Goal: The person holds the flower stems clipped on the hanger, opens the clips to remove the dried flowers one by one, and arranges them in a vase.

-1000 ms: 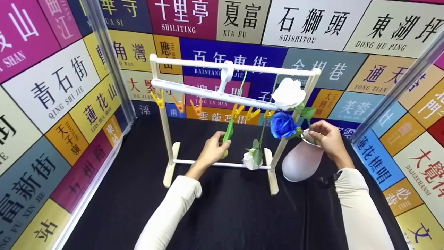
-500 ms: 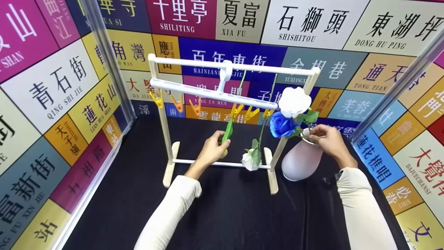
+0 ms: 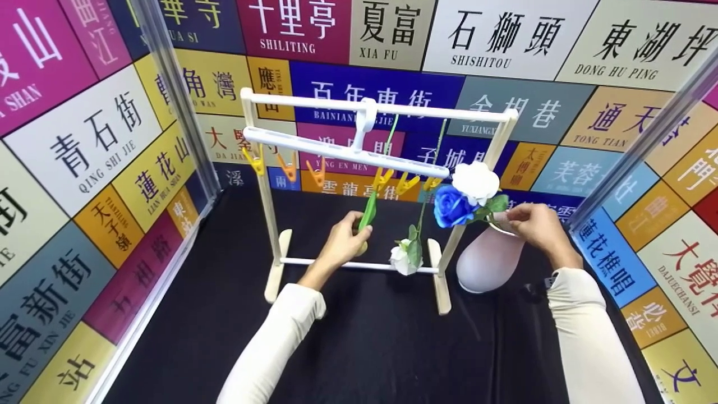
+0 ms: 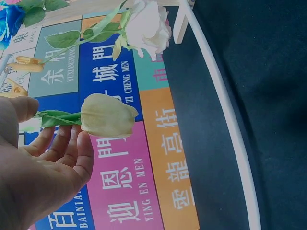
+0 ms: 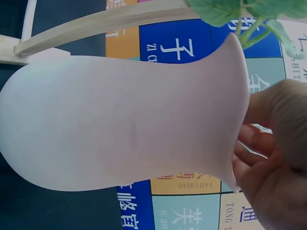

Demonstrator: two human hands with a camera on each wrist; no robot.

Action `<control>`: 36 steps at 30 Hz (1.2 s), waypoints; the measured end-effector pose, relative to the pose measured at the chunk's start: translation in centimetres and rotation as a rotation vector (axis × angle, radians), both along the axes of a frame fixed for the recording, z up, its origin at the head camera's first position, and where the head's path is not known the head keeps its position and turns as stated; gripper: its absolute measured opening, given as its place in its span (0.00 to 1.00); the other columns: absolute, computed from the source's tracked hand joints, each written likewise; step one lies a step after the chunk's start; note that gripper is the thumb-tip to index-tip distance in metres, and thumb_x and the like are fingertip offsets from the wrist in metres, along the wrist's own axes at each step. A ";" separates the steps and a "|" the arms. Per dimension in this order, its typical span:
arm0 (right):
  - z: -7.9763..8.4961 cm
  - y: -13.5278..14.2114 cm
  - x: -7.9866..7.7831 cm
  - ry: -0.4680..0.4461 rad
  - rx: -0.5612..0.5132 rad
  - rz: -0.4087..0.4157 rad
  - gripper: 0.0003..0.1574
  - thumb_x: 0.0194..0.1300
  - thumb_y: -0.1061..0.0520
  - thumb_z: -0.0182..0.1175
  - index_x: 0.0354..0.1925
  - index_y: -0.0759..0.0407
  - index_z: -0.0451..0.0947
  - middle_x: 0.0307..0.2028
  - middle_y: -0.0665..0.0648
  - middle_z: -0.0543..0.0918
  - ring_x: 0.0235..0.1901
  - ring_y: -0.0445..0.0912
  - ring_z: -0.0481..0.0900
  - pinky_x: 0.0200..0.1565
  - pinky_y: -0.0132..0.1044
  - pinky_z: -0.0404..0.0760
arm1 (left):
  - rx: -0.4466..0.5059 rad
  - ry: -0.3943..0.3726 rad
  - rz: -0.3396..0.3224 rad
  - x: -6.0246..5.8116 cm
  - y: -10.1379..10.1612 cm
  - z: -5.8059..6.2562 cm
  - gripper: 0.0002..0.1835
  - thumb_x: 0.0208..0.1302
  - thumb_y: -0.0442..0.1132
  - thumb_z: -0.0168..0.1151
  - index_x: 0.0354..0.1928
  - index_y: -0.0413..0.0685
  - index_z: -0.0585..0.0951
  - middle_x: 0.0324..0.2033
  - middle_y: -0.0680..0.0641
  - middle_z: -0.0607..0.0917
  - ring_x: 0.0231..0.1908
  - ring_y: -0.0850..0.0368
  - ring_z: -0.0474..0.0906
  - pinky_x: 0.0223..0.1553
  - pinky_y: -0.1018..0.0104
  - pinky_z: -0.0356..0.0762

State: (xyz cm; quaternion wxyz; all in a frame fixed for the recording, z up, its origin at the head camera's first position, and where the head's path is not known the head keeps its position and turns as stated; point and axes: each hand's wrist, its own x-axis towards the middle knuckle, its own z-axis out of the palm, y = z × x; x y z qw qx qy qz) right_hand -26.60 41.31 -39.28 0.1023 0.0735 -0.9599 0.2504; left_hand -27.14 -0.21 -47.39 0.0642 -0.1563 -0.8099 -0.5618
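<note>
My left hand [image 3: 348, 238] holds a pale yellow tulip [image 4: 108, 116] by its green stem and leaves; it hangs head down from a yellow clip [image 3: 383, 178]. The thumb and fingers lie on either side of the stem. My right hand [image 3: 533, 227] is at the mouth of a pale pink vase [image 3: 489, 261], fingertips at the rim, pinching the stem of a white rose [image 3: 475, 183]. The vase rim hides the pinch in the right wrist view. A blue rose [image 3: 453, 206] leans out of the vase beside the white one.
A wooden rack [image 3: 443, 235] carries a white clip hanger [image 3: 336, 152] with several yellow and orange clips. Another white rose [image 3: 405, 258] hangs head down at its right. Black cloth [image 3: 392, 348] covers the table; sign-patterned walls [image 3: 505, 33] surround it.
The white rose at the vase has risen slightly rightward, then sunk lower, close above the blue rose. My right hand has shifted a little right and down. The left hand stays on the tulip.
</note>
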 end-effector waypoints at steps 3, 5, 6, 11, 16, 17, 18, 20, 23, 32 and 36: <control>0.1 0.2 0.3 0.058 -0.046 -0.045 0.13 0.60 0.66 0.62 0.44 0.68 0.83 0.41 0.68 0.86 0.37 0.49 0.81 0.35 0.23 0.71 | -0.004 -0.001 0.004 0.0 0.0 -0.1 0.15 0.67 0.39 0.61 0.53 0.41 0.77 0.41 0.41 0.84 0.40 0.52 0.83 0.45 0.60 0.79; 0.2 0.2 0.4 0.100 -0.094 -0.059 0.13 0.61 0.66 0.62 0.46 0.69 0.82 0.42 0.68 0.86 0.36 0.42 0.82 0.35 0.19 0.70 | -0.017 0.003 0.011 0.0 0.0 -0.1 0.15 0.67 0.39 0.61 0.53 0.42 0.78 0.41 0.42 0.85 0.41 0.53 0.83 0.47 0.60 0.79; 0.3 0.1 0.5 0.125 -0.116 -0.065 0.14 0.62 0.66 0.62 0.46 0.69 0.82 0.42 0.68 0.86 0.35 0.38 0.81 0.35 0.17 0.69 | -0.021 0.007 0.014 0.0 0.0 -0.1 0.15 0.66 0.39 0.61 0.53 0.42 0.78 0.41 0.43 0.85 0.41 0.54 0.84 0.47 0.59 0.79; 1.0 -1.0 0.9 0.272 -0.206 -0.089 0.14 0.61 0.67 0.61 0.47 0.68 0.82 0.39 0.67 0.87 0.30 0.21 0.74 0.36 0.17 0.68 | -0.019 0.013 0.013 0.0 0.1 -0.2 0.16 0.66 0.39 0.61 0.53 0.41 0.78 0.42 0.42 0.85 0.43 0.49 0.84 0.50 0.55 0.79; 2.3 -2.7 1.5 0.371 -0.268 -0.103 0.15 0.61 0.68 0.60 0.47 0.66 0.82 0.39 0.65 0.87 0.31 0.23 0.76 0.37 0.18 0.70 | -0.019 0.011 0.012 0.0 0.0 -0.2 0.16 0.66 0.39 0.61 0.53 0.42 0.78 0.42 0.42 0.85 0.43 0.49 0.84 0.50 0.56 0.78; 2.6 -3.0 1.6 0.380 -0.280 -0.102 0.15 0.61 0.68 0.60 0.47 0.66 0.82 0.39 0.65 0.87 0.32 0.25 0.77 0.38 0.18 0.71 | -0.019 0.010 0.011 0.0 0.0 -0.2 0.16 0.66 0.40 0.61 0.53 0.42 0.78 0.42 0.43 0.85 0.43 0.50 0.84 0.50 0.57 0.79; 2.8 -3.3 1.7 0.388 -0.290 -0.099 0.15 0.61 0.67 0.60 0.47 0.65 0.82 0.39 0.64 0.87 0.33 0.28 0.79 0.38 0.18 0.72 | -0.018 0.009 0.010 0.0 0.0 -0.2 0.16 0.66 0.40 0.61 0.53 0.42 0.78 0.42 0.43 0.85 0.43 0.50 0.84 0.50 0.57 0.79; 3.2 -4.0 1.9 0.401 -0.315 -0.089 0.15 0.61 0.67 0.60 0.48 0.65 0.82 0.39 0.62 0.87 0.34 0.32 0.80 0.39 0.18 0.74 | -0.010 0.004 0.004 0.0 0.0 -0.1 0.16 0.66 0.39 0.61 0.53 0.42 0.77 0.42 0.42 0.85 0.44 0.49 0.84 0.50 0.57 0.79; 3.9 -4.9 2.2 0.431 -0.355 -0.058 0.15 0.61 0.68 0.61 0.47 0.66 0.82 0.39 0.61 0.87 0.35 0.32 0.81 0.38 0.19 0.75 | -0.004 0.002 -0.002 0.0 0.0 -0.1 0.16 0.66 0.39 0.61 0.54 0.41 0.77 0.42 0.42 0.85 0.44 0.49 0.84 0.49 0.57 0.79; 6.0 -7.9 3.3 0.472 -0.460 0.065 0.15 0.60 0.70 0.62 0.47 0.69 0.81 0.40 0.67 0.85 0.35 0.32 0.81 0.37 0.20 0.76 | -0.006 -0.002 0.007 0.1 0.0 -0.1 0.16 0.66 0.40 0.61 0.53 0.42 0.77 0.40 0.43 0.85 0.39 0.53 0.83 0.44 0.62 0.78; 6.6 -9.2 3.8 0.472 -0.491 0.105 0.15 0.60 0.71 0.62 0.47 0.71 0.80 0.40 0.66 0.85 0.35 0.35 0.82 0.37 0.22 0.77 | -0.014 0.007 0.006 0.2 0.0 0.0 0.16 0.67 0.40 0.61 0.53 0.42 0.77 0.39 0.43 0.85 0.38 0.53 0.82 0.43 0.62 0.77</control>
